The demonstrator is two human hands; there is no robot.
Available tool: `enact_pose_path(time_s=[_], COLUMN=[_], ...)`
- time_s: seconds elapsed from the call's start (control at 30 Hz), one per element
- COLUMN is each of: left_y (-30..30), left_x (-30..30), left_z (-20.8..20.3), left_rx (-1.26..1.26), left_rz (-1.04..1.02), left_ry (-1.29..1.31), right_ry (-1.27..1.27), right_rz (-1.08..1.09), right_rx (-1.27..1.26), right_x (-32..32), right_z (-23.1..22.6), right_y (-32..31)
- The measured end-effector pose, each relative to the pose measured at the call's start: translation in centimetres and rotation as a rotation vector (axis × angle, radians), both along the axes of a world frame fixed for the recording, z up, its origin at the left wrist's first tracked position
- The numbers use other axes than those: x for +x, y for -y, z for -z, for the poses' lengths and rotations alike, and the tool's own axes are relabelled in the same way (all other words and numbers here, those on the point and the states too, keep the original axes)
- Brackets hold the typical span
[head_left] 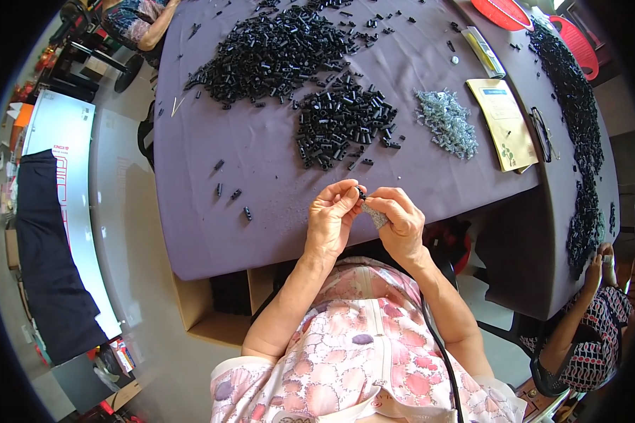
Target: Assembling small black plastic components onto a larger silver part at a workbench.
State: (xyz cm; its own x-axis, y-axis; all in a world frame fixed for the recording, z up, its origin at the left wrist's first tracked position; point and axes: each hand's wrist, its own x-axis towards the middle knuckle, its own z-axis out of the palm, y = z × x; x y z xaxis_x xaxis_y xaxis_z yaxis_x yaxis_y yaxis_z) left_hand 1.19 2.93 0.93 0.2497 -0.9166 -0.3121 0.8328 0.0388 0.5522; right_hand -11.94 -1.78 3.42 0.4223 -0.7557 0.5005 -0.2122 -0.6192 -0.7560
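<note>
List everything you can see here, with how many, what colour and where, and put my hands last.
Small part: one, black, held at centre
Speckled item: one, greyish white, just below it; kind unclear
Large heap: one, black parts, centre table, far side
Smaller heap: one, black parts, nearer
Stray parts: many, black, around the heaps
Clear pieces: one pile, right of smaller heap
Booklet: one, yellow, right of clear pieces
Eyeglasses: one pair, dark, beside booklet
Trays: two, red, top right
Long heap: one, black parts, right
White panel: one, left
Dark cloth: one, black, over panel
Co-workers: two, patterned clothes, top left and lower right
Left hand: one, bare, centre
Right hand: one, bare, centre
</note>
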Motion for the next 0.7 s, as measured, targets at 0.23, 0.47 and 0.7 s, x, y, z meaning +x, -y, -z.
enact_pose_path(time_s=[0.23, 0.47, 0.7], left_y=[0.05, 0.08, 0.16], left_x=[-0.24, -0.09, -0.72], left_z=[0.14, 0.85, 0.24], left_rx=[0.043, -0.006, 0.046], left_rz=[-0.026, -0.016, -0.053], left_ry=[-0.028, -0.054, 0.036], right_ry=[-0.056, -0.086, -0.118], right_rz=[-0.009, -0.039, -0.045], right_rx=[-0.145, -0.278, -0.36], right_x=[-0.12, -0.02, 0.0], right_z=[0.04, 0.16, 0.16], right_y=[0.13, 0.46, 0.96])
